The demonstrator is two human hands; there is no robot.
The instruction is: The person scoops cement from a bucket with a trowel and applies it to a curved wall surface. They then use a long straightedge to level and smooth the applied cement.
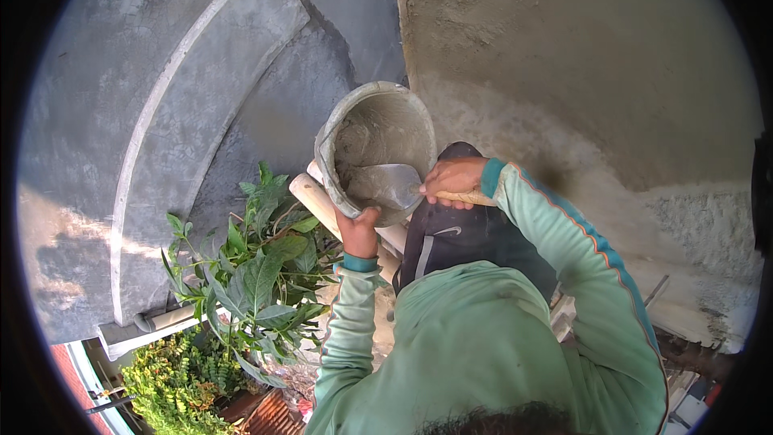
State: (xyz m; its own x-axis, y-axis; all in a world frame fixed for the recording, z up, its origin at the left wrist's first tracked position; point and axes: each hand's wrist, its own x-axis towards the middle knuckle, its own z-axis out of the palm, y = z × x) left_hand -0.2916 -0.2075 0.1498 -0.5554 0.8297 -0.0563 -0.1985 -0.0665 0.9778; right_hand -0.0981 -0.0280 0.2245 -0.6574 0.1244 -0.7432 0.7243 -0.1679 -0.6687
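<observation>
A round grey bucket, crusted with mortar, is tilted so that its mouth faces me. Wet grey mortar lies inside it. My left hand grips the bucket's near rim, fingers hidden beneath it. A trowel has its metal blade inside the bucket, touching the mortar. Wrapped round the trowel's wooden handle, my right hand is closed just beyond the bucket's right rim.
Pale poles run below the bucket. A leafy green plant grows to their left. Ahead, a grey plastered wall with a curved raised band meets a rough brownish wall on the right. Rusty corrugated sheeting shows far below.
</observation>
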